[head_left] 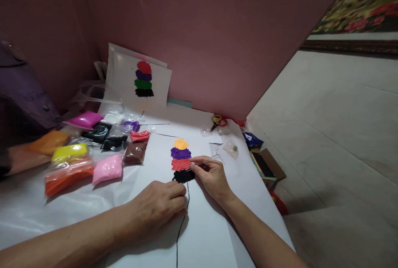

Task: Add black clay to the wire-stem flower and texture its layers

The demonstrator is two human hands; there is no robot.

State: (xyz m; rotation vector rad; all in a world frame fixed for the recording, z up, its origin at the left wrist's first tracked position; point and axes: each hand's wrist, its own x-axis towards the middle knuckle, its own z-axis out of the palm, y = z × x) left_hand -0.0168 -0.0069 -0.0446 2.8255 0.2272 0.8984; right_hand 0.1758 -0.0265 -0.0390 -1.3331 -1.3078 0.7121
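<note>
While both hands were bent over the white sheet (211,241), I could see a stack of ragged clay bands on its upper part, between the fingertips; from the top it ran as a yellow-orange cap (180,143), a purple band (180,153), a coral band (180,165) and a black band (183,176); a thin black line (178,241) wound down the paper from beneath it. The left hand (160,202) was at the bottom edge of the black band, its fingers curled close together; their tips were hidden from me, so I could not tell whether they pinched anything. The right hand (213,175) came in from the other side, its thumb and forefinger nearly meeting at the edges of the coral and black bands; whether clay sat between them I could not tell.

Leaning near the pink wall (199,32), a propped sheet (124,69) bore another stack, red, purple, green and black; to the left lay bagged clay, among it a pink packet (107,170), a yellow packet (70,153) and a brown packet (134,154); another person's forearm (23,161) reached behind the orange packet (48,142); scissors (219,121) lay beyond the right hand.
</note>
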